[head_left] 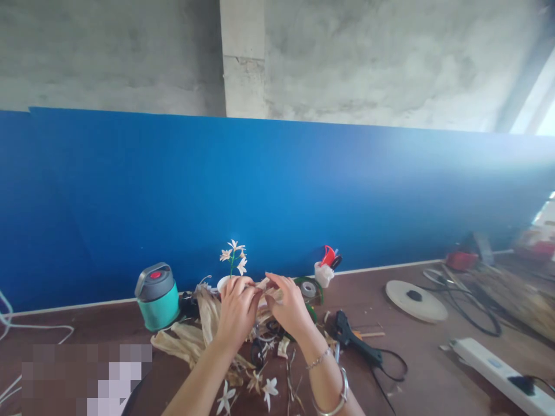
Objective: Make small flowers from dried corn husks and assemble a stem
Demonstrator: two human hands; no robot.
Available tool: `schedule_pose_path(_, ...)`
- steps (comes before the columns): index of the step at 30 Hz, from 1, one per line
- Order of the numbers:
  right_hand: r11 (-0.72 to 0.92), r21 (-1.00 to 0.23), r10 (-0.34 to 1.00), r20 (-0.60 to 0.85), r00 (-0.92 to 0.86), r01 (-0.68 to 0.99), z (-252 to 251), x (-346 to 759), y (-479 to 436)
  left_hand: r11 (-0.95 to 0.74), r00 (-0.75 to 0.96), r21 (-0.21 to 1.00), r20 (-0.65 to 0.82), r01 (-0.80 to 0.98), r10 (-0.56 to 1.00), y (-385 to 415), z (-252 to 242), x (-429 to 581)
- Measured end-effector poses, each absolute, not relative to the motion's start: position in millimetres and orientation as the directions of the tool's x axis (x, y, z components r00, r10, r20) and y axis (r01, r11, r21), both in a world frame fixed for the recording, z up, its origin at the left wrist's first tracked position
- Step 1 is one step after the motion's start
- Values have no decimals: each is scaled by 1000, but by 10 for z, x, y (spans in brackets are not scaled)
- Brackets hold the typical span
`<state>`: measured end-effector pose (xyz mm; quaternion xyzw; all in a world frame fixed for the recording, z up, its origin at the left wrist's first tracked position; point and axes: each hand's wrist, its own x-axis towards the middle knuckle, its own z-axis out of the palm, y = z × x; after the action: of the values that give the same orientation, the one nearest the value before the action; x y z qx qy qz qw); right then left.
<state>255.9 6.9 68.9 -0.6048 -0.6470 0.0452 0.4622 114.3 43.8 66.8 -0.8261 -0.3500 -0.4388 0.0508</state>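
Head view: the left hand (238,306) pinches a pale husk strip (263,283) above the brown table (425,370); the right hand (288,306) curls at its other side, though whether those fingers grip I cannot tell; dried husks (210,312) lie beneath, white flowers (235,245) stand just behind

glue gun (358,342) and concrete wall (390,63) mark a workshop.

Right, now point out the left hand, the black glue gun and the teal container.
Left hand (236,303), head view: on the back of the hand.
Black glue gun (357,343), head view: on the middle of its body.
Teal container (159,308), head view: on its side, below the grey lid.
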Motion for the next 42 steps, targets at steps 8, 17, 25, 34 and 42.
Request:
schedule_pose_path(8, 255, -436, 772, 629, 90, 863, 853, 2553, -52, -801, 431, 135, 785, 583, 446, 395, 858, 1168)
schedule_pose_path(17, 349, -447, 557, 806, 201, 824, 947, 2575, -135, -776, 295, 99, 889, 623, 350, 245, 1034, 1393)
schedule_pose_path(25, 508, -856, 502, 389, 772, 101, 743, 2763, 83, -680, -3, 217, 953, 701, 301, 318, 1027, 1448)
schedule_pose_path(34, 539, -504, 809, 85, 582, -675, 647, 3054, 210, -668, 199, 256, 827, 699, 526, 292, 764, 1319)
schedule_pose_path(42, 551, -657, 782, 190, 594, -515, 686, 3025, 184, -652, 348, 182, 725, 736, 595, 379, 707, 868)
